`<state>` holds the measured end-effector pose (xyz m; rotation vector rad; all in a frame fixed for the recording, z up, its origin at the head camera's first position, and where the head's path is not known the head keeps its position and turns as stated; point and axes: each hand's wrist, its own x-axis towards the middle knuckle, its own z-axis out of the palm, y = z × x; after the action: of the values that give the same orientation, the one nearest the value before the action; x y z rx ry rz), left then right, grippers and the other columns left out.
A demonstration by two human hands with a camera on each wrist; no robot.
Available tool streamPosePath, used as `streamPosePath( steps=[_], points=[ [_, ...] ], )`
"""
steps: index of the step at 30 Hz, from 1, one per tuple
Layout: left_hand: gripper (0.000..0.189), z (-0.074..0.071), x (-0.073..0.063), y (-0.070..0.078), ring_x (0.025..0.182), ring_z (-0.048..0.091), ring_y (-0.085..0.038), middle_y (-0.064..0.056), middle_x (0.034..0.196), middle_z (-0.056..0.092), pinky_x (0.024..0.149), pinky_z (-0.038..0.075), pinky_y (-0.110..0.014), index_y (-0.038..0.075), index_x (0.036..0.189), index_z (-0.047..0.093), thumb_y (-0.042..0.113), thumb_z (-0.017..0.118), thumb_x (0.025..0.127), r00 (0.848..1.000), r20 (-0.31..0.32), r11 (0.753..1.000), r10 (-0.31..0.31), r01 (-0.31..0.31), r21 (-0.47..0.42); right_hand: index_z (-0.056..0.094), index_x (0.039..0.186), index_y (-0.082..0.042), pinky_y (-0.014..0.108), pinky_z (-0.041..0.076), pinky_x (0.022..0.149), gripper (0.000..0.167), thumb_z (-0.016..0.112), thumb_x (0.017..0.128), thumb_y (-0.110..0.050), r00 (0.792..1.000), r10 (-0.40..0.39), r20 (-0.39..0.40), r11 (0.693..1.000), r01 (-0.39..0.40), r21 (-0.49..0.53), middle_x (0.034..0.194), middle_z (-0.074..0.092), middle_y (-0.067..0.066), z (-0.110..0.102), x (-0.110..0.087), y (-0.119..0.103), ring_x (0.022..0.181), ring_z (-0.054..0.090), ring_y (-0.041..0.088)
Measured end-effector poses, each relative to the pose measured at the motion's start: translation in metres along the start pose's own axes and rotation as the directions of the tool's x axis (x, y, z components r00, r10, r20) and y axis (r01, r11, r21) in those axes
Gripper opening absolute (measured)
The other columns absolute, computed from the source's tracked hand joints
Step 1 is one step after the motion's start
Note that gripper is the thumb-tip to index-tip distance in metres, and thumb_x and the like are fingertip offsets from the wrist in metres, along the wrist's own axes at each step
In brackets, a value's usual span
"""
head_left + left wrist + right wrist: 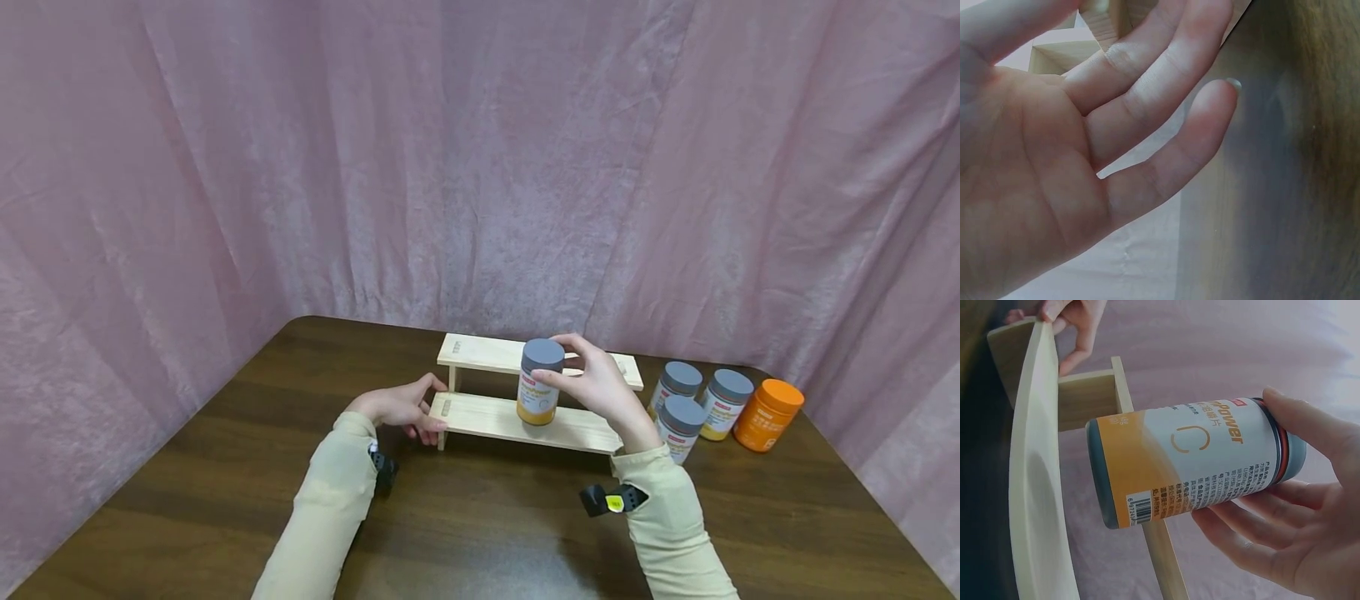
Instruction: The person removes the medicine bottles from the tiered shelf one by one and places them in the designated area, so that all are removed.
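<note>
A two-tier pale wooden shelf stands on the table. At its left end, my left hand pinches the lower board between thumb and fingers; the left wrist view shows mostly that palm. My right hand grips a supplement bottle near its grey cap, thumb on one side and fingers on the other. This white and yellow-orange labelled bottle is upright over the lower board. In the right wrist view, a small gap shows between the bottle's base and the board.
Right of the shelf stand several similar grey-capped bottles, one partly behind my right wrist. An orange bottle is beside them, farthest right. Pink curtains hang behind the brown wooden table.
</note>
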<state>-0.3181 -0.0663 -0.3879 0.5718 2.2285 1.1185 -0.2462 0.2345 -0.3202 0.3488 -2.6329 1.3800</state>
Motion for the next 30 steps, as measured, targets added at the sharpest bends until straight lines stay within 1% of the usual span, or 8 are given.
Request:
streamPosePath(
  steps=[7,12,15,18,20,23,27,30],
  points=[
    [0.059,0.006,0.002,-0.001,0.071,0.068,-0.016,-0.013,0.082,0.073,0.062,0.048,-0.027,0.009,0.13,0.03,0.015,0.071,0.089,1.0,0.015,1.0,-0.001,0.001,-0.02,0.054,0.13,-0.015,0.042,0.052,0.089,0.056,0.078,0.081,-0.031,1.0,0.018,-0.009,1.0,-0.018,0.017,0.13,0.06,0.01,-0.006,-0.008,0.002,0.117,0.062,0.032],
    [0.058,0.005,0.002,-0.002,0.07,0.068,-0.017,-0.014,0.082,0.073,0.062,0.048,-0.027,0.009,0.13,0.03,0.015,0.07,0.089,1.0,0.008,1.0,0.006,-0.006,-0.001,0.051,0.134,-0.014,0.045,0.05,0.094,0.059,0.078,0.083,-0.026,1.0,0.008,-0.03,0.999,-0.007,0.035,0.135,0.058,0.014,-0.02,-0.015,0.004,0.119,0.06,0.035],
    [0.058,0.004,0.003,-0.001,0.07,0.067,-0.017,-0.014,0.082,0.072,0.061,0.047,-0.026,0.009,0.13,0.029,0.015,0.069,0.089,1.0,0.008,1.0,0.01,-0.01,0.009,0.049,0.137,-0.014,0.049,0.047,0.099,0.06,0.076,0.085,-0.026,0.999,0.008,-0.036,0.999,-0.007,0.034,0.14,0.054,0.015,-0.031,-0.018,0.005,0.125,0.055,0.038],
    [0.058,0.004,0.004,0.0,0.07,0.067,-0.017,-0.013,0.082,0.072,0.061,0.047,-0.026,0.009,0.13,0.029,0.015,0.07,0.089,1.0,0.016,1.0,0.012,-0.012,0.002,0.047,0.139,-0.013,0.05,0.045,0.101,0.06,0.074,0.086,-0.025,1.0,0.008,-0.029,0.999,-0.007,0.035,0.144,0.051,0.015,-0.041,-0.021,0.006,0.13,0.051,0.039],
    [0.058,0.005,0.005,0.0,0.07,0.067,-0.017,-0.013,0.082,0.072,0.061,0.047,-0.026,0.009,0.13,0.029,0.015,0.07,0.089,1.0,0.02,1.0,0.015,-0.015,-0.003,0.046,0.139,-0.012,0.048,0.045,0.1,0.06,0.073,0.087,-0.025,1.0,0.003,-0.02,0.999,-0.002,0.037,0.144,0.051,0.015,-0.046,-0.022,0.007,0.13,0.051,0.038],
    [0.058,0.005,0.006,0.0,0.07,0.067,-0.017,-0.014,0.082,0.072,0.061,0.047,-0.026,0.009,0.13,0.029,0.015,0.07,0.089,1.0,0.02,1.0,0.013,-0.013,-0.007,0.045,0.14,-0.012,0.041,0.047,0.095,0.061,0.072,0.088,-0.026,1.0,0.006,-0.013,0.999,-0.005,0.033,0.142,0.052,0.013,-0.055,-0.026,0.009,0.128,0.053,0.035],
    [0.059,0.006,0.006,0.0,0.07,0.068,-0.017,-0.015,0.083,0.073,0.061,0.047,-0.026,0.009,0.131,0.028,0.016,0.07,0.089,1.0,0.021,1.0,0.014,-0.014,-0.004,0.043,0.142,-0.015,0.032,0.048,0.09,0.062,0.072,0.088,-0.03,0.999,0.031,-0.025,0.999,-0.031,0.009,0.142,0.053,0.012,-0.066,-0.031,0.012,0.125,0.055,0.032],
    [0.061,0.006,0.007,-0.001,0.071,0.068,-0.017,-0.013,0.083,0.073,0.061,0.048,-0.026,0.009,0.132,0.028,0.017,0.071,0.089,1.0,0.022,1.0,0.01,-0.01,-0.006,0.041,0.143,-0.015,0.04,0.049,0.094,0.064,0.07,0.089,-0.032,0.998,0.048,-0.041,0.999,-0.048,-0.02,0.144,0.051,0.014,-0.074,-0.035,0.015,0.126,0.054,0.036]
  ],
)
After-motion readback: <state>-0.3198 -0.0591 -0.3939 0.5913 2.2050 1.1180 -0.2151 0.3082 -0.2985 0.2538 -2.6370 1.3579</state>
